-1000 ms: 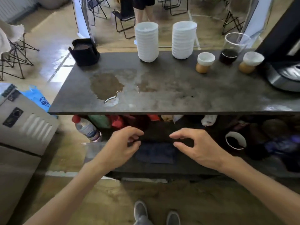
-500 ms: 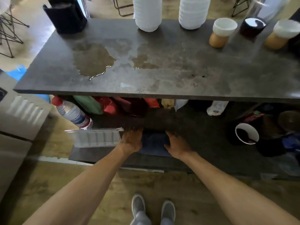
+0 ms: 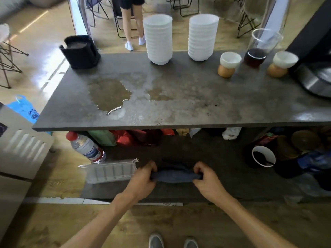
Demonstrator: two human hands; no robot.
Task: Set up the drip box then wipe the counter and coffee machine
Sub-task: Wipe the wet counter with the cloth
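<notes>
A dark blue cloth [image 3: 172, 176] lies bunched on the lower shelf [image 3: 223, 187] under the counter. My left hand [image 3: 143, 179] grips its left end and my right hand [image 3: 206, 179] grips its right end. The grey counter [image 3: 188, 90] above carries a brown coffee puddle [image 3: 109, 94] at the left and a smaller wet patch [image 3: 157, 93] beside it. A black drip box [image 3: 80, 51] sits on the counter's far left corner. The coffee machine [image 3: 317, 77] stands at the right edge, only partly in view.
Two stacks of white bowls [image 3: 158, 38] stand at the counter's back, with two small cups [image 3: 228, 64] and a glass carafe [image 3: 259, 49] to the right. On the lower shelf are a water bottle [image 3: 86, 147], a clear plastic tray [image 3: 111, 170] and a white cup [image 3: 263, 155].
Both hands reached down to the lower shelf and closed on the ends of the blue cloth, bunching it up. The camera has tipped back up, showing more of the counter.
</notes>
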